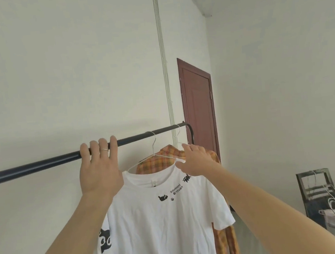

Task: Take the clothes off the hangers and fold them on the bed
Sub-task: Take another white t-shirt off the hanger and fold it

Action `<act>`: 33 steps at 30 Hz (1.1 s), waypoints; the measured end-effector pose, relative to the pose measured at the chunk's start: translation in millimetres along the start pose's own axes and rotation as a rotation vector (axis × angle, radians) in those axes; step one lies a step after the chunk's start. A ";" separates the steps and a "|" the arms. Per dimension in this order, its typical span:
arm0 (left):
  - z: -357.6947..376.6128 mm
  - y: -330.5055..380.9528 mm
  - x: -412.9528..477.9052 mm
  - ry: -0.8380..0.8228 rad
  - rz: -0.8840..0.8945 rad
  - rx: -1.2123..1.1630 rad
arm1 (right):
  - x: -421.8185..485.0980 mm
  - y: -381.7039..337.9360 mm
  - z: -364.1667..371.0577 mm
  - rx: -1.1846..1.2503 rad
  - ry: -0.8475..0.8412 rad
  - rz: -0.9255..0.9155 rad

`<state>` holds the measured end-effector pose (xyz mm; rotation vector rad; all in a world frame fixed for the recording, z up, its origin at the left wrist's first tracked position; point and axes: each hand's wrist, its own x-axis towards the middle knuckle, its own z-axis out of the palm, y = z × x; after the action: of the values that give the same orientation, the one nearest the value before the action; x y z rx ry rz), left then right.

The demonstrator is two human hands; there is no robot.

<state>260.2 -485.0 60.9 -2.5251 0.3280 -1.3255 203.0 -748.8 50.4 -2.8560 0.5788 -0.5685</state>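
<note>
Nearest, the white T-shirt (pixel 162 220) hangs front-on below and between the two raised forearms, its collar threaded on a wire hanger (pixel 154 154) whose hook is caught over the dark rail (pixel 42 164); the rail's long axis runs from low at the left to higher and farther at the right, so the hook has to be lifted up and drawn back toward the viewer to be freed; the left hand (pixel 100 171) is set on the rail just left of that hook, its fingers (pixel 104 148) hooked over the bar and clamped on it, which is judged to be a steadying hold; the right hand (pixel 195 162) is at the hanger's right shoulder, where wire and collar meet, the thumb under the wire and the fingers above it, though whether they are closed on it cannot be told from behind; the right hand is therefore judged the nearer and better placed for the lift; just behind, an orange plaid shirt (pixel 160 162) is hung on a second hanger (pixel 178 132) farther along the same rail; farther still, a brown door (pixel 199 113) is seen, and at the right a dark chair (pixel 313 186) holding loose wire hangers; the bed is not in view.
</note>
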 end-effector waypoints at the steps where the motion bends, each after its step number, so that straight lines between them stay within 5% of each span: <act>1: 1.4 1.3 -1.0 0.000 -0.023 0.018 | 5.2 1.6 5.8 -0.013 -0.028 0.013; 5: 0.3 11.0 1.6 -0.021 -0.072 0.050 | 13.6 -2.4 37.1 -0.005 -0.153 0.040; 10: 0.9 12.0 2.3 -0.044 -0.086 0.086 | 11.6 -9.3 50.9 0.115 -0.013 -0.037; 17: 4.4 6.6 -0.4 -0.064 -0.067 0.076 | -8.2 -25.6 28.2 -0.010 0.250 -0.100; 26: 6.9 -5.9 -1.1 -0.012 -0.022 0.010 | -62.1 -7.1 -33.4 -0.136 0.331 -0.084; 33: -21.7 -4.1 -18.1 0.039 0.094 -0.347 | -170.3 5.7 -70.6 -0.221 0.419 0.070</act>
<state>232.4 -478.2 60.3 -2.7193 0.7329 -1.3839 27.8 -691.4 56.9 -2.9114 0.8492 -1.1727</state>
